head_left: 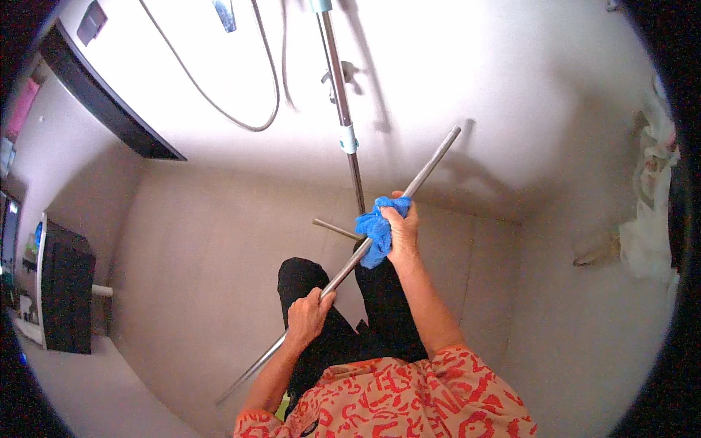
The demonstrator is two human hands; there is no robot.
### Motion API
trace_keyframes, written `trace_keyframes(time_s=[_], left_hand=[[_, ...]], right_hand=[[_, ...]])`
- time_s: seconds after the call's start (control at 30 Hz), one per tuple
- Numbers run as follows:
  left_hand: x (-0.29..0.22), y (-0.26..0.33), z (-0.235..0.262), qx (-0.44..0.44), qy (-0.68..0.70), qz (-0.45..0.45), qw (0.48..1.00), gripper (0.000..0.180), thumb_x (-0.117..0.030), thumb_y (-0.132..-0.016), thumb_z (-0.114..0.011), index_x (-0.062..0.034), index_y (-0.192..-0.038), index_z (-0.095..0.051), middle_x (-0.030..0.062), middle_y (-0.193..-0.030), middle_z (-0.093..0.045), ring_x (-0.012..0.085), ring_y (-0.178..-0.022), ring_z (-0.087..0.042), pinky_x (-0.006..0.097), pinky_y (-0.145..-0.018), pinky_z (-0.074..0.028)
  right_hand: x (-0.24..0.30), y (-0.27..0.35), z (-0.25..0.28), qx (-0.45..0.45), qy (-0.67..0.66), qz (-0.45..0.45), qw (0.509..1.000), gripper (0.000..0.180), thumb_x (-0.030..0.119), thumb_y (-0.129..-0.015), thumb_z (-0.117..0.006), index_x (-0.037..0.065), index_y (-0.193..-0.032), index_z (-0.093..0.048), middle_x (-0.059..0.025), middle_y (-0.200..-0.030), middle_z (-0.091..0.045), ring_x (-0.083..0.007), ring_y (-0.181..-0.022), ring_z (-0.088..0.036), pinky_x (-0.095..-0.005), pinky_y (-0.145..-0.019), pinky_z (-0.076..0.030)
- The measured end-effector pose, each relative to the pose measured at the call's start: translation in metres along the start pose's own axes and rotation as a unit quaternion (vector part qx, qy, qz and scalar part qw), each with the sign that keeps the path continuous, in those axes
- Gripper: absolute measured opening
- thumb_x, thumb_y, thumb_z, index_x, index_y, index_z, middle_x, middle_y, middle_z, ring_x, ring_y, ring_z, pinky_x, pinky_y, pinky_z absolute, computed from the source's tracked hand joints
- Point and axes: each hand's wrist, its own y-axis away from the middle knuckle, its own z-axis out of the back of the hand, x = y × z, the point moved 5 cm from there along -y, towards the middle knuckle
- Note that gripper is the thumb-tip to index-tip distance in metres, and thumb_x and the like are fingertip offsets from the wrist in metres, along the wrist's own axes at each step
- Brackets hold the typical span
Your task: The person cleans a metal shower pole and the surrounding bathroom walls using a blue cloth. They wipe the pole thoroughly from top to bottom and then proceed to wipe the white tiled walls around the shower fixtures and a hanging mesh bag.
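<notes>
head view: we find the metal tube (343, 272) held slantwise above the floor (197, 270). the left hand (309, 319) is closed round its lower part; the right hand (404, 230) clasps the blue cloth (376, 253) against its upper part. for sound wiping, we judge that the left should brace firmly while the cloth travels lengthwise under even pressure, the upper end kept off the wall (526, 87). containers: at far right we note a pale, translucent bag (648, 241); its contents we cannot tell.

long silvery pole (342, 274), slanting up rightward, crumpled blue cloth (374, 228) around its upper half
</notes>
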Motion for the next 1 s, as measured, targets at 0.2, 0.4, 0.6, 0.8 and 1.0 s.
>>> trace_keyframes(time_s=[0.2,0.4,0.6,0.8,1.0], left_hand=[[0.003,0.002,0.001,-0.008,0.002,-0.006,1.0,0.037,-0.037,-0.088,-0.053,-0.0036,-0.073,-0.048,0.0186,-0.056,-0.054,0.0376,-0.053,-0.056,0.045,-0.047,-0.043],[0.001,0.005,0.001,-0.032,-0.007,-0.026,0.999,0.037,-0.038,-0.087,-0.054,-0.0039,-0.073,-0.049,0.0187,-0.056,-0.054,0.0376,-0.052,-0.056,0.045,-0.045,-0.042],[0.0,0.002,-0.001,-0.021,-0.018,-0.033,0.999,0.039,-0.04,-0.088,-0.052,-0.0039,-0.072,-0.049,0.0189,-0.058,-0.055,0.0374,-0.053,-0.057,0.045,-0.045,-0.043],[0.004,0.003,-0.001,-0.029,0.0,-0.02,0.999,0.042,-0.042,-0.088,-0.05,-0.0037,-0.073,-0.05,0.018,-0.06,-0.057,0.0372,-0.055,-0.057,0.045,-0.047,-0.043],[0.002,0.0,0.007,0.024,0.031,0.026,0.999,0.044,-0.043,-0.09,-0.047,-0.003,-0.074,-0.051,0.0176,-0.06,-0.057,0.037,-0.056,-0.058,0.045,-0.049,-0.044]], right_hand=[[0.048,-0.026,-0.008,-0.048,0.078,0.057,0.994,0.041,0.008,-0.074,-0.067,0.002,-0.109,-0.047,-0.0086,-0.088,-0.056,-0.0175,-0.072,-0.059,-0.0297,-0.06,-0.052],[0.088,-0.058,-0.006,-0.031,0.016,0.113,0.993,0.033,0.006,-0.076,-0.064,0.004,-0.101,-0.041,-0.0125,-0.081,-0.054,-0.0283,-0.052,-0.06,-0.0439,-0.045,-0.055],[0.049,-0.047,0.005,0.001,0.0,0.074,0.997,0.031,0.004,-0.074,-0.066,0.004,-0.095,-0.043,-0.0112,-0.08,-0.055,-0.0279,-0.054,-0.061,-0.0437,-0.047,-0.056],[0.013,0.002,-0.01,-0.009,0.053,0.047,0.997,0.048,0.005,-0.072,-0.069,0.005,-0.112,-0.043,-0.0071,-0.089,-0.055,-0.0171,-0.069,-0.058,-0.0308,-0.056,-0.052],[-0.019,0.053,-0.019,0.081,0.278,-0.032,0.957,0.048,0.013,-0.078,-0.067,0.005,-0.118,-0.043,-0.007,-0.096,-0.053,-0.0149,-0.085,-0.055,-0.0298,-0.072,-0.049]])
